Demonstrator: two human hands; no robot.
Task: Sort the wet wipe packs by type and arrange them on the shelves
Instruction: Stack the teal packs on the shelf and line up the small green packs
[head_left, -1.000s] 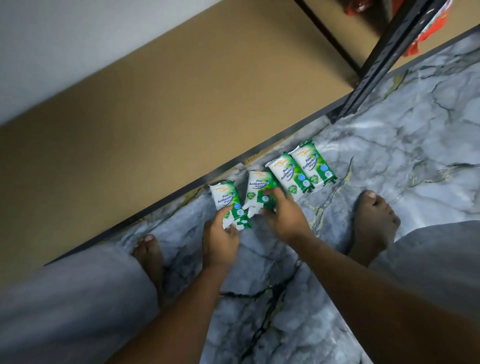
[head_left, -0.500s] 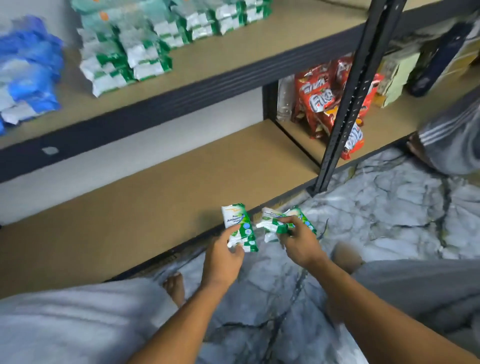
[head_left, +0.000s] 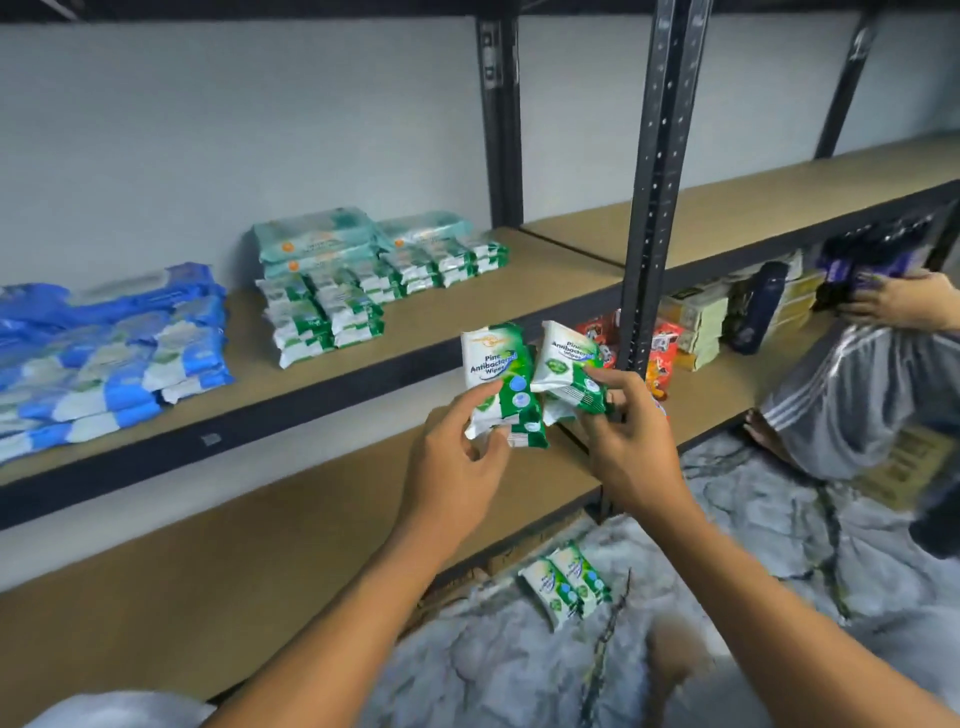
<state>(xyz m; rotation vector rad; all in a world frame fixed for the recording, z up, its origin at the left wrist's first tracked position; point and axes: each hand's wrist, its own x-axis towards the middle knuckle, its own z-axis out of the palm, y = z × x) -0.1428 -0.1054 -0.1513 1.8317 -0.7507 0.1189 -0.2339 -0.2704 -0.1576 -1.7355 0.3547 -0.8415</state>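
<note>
Fingers of the left hand pinch the bottom of green wipe packs, thumb in front. Right hand grips its own green pack the same way. Both sets are held in the air in front of the middle shelf, not yet placed.

Progress, my read: mostly done.
- Sorted on the middle shelf: blue packs at the left, small green packs in the centre, and teal packs behind them.
- Left to do: the packs in hand, plus the floor packs lying side by side on the marble floor, by the lower shelf.

Counts:
- Left hand: two, one behind the other.
- Right hand: one for sure, possibly a second under it.
- Floor: two.
- Shelf green: several short stacks, too blurred to count.
- Teal: at least three.
- Blue: one pile, count unclear.

The held packs look like the same type as the shelf green, so they likely go there.
</note>
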